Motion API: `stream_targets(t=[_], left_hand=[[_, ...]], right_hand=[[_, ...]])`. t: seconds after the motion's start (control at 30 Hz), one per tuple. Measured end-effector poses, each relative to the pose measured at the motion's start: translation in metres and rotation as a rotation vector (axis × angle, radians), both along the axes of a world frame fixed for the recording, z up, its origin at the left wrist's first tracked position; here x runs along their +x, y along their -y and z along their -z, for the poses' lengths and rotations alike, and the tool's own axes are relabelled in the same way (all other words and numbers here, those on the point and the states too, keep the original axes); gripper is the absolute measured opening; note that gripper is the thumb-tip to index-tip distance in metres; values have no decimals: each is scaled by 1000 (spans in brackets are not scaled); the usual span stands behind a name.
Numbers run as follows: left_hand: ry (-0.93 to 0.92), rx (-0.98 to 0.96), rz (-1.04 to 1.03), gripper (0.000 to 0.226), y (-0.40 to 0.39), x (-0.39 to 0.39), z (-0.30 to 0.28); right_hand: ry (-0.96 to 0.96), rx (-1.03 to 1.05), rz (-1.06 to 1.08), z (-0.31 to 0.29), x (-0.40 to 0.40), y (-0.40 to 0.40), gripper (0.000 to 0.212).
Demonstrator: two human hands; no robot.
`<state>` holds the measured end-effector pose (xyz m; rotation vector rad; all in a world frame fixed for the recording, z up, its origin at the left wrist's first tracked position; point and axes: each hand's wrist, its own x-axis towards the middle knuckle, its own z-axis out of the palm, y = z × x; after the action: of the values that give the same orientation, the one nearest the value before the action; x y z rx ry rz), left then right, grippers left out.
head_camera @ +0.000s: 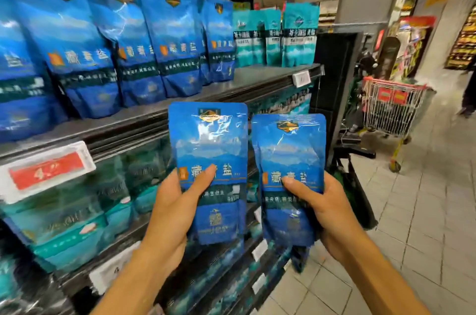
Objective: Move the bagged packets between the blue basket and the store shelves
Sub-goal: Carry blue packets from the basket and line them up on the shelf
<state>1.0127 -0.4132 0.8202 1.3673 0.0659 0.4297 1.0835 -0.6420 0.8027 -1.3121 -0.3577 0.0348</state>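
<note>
Blue packets, two, upright before the shelf edge (pixel 231 92) — left packet (pixel 210 155) gripped by left hand (pixel 175 209), right packet (pixel 289 168) by right hand (pixel 327 211), thumbs pressed on fronts. Open tiled aisle (pixel 412 211) rightward; trolley (pixel 391 106) beyond.

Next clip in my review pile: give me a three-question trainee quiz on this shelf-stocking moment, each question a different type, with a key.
1. True or false: the left hand and the right hand each grip one glossy blue plastic salt packet.
2. Multiple choice: on the dark metal upper shelf, the teal standing pouches sit (A) right of the row of blue standing pouches, (B) left of it, (C) behind it.
3. Fill in: down the aisle on the right stands a wire shopping ____.

Key: 1 true, left-hand packet, right-hand packet; 2 A; 3 trolley.
</note>
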Motion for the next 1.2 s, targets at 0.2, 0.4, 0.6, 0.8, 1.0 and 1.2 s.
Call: stream_targets(t=[0.2, 0.4, 0.6, 0.8, 1.0, 1.2], left_hand=[[203, 93, -229, 26, 7, 69, -77], [325, 154, -477, 27, 12, 146, -147], [363, 254, -659, 14, 26, 216, -172], [329, 328, -860, 20, 24, 265, -157], [165, 566, -992, 25, 13, 267, -149], [-247, 1098, -1080, 83, 25, 241, -150]], right_hand=[[118, 106, -108, -69, 97, -17, 28], [179, 189, -256, -135, 208, -38, 25], [195, 226, -544, -183, 304, -72, 32], [191, 145, -734, -183, 364, -105, 18], [211, 108, -906, -172, 389, -125, 24], [378, 34, -942, -165, 396, -124, 38]])
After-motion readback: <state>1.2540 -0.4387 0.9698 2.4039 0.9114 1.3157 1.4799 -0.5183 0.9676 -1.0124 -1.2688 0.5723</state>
